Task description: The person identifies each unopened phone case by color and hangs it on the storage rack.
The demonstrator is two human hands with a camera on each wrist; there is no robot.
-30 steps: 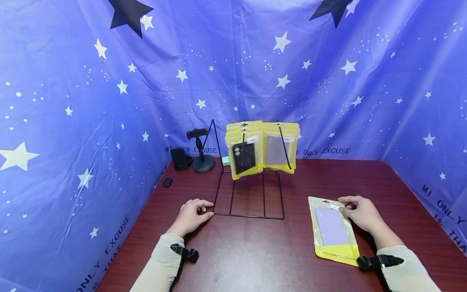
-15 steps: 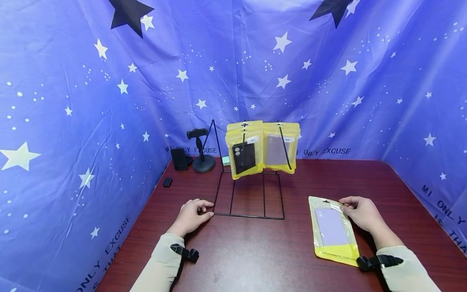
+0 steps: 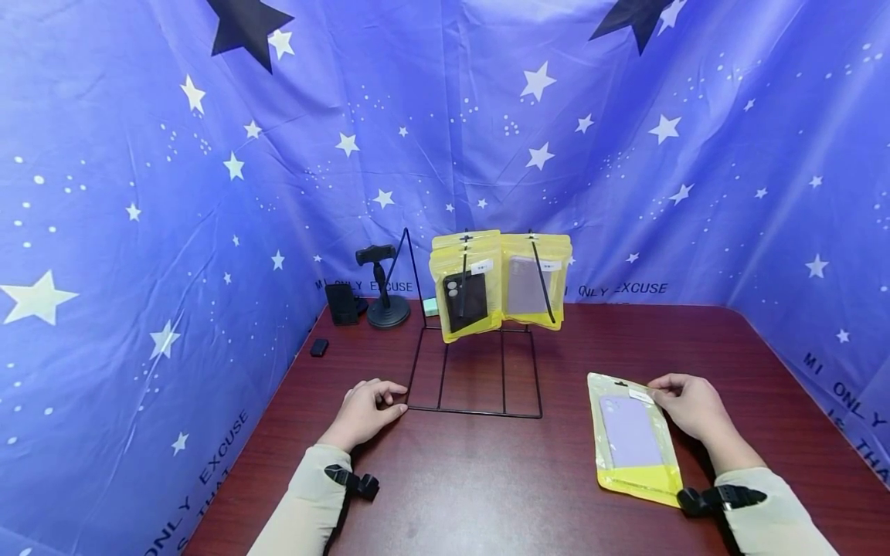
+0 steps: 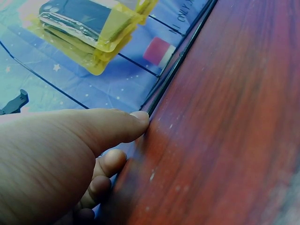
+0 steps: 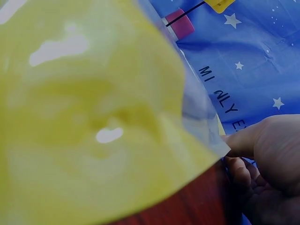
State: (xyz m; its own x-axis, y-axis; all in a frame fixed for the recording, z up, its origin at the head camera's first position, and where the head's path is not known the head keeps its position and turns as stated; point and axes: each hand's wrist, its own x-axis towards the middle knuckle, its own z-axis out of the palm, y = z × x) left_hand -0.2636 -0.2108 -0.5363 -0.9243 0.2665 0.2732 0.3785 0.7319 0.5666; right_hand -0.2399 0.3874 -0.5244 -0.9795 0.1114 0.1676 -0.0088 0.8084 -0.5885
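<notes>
My right hand (image 3: 698, 408) pinches the upper right edge of a clear-and-yellow bag holding a lilac phone case (image 3: 631, 432), tilted over the table's right side. In the right wrist view its yellow lower part (image 5: 93, 154) looms large, the thumb at its edge. My left hand (image 3: 363, 411) holds the front left corner of a black wire display rack (image 3: 473, 412) between thumb and fingers. The thumb (image 4: 126, 123) presses that corner in the left wrist view. From the rack's prongs hang bagged phone cases, black ones (image 3: 466, 301) on the left and lilac ones (image 3: 530, 286) on the right.
Behind the rack's left side stand a black phone stand (image 3: 388, 309) and a dark upright holder (image 3: 342, 303). A small black block (image 3: 319, 347) lies nearer. A pale green block (image 3: 430, 306) sits behind the rack. Blue star-printed cloth (image 3: 445, 139) walls the table (image 3: 473, 479).
The bagged lilac case has shifted very slightly left at its lower end with my right hand. My left hand and the rack stay where they were.
</notes>
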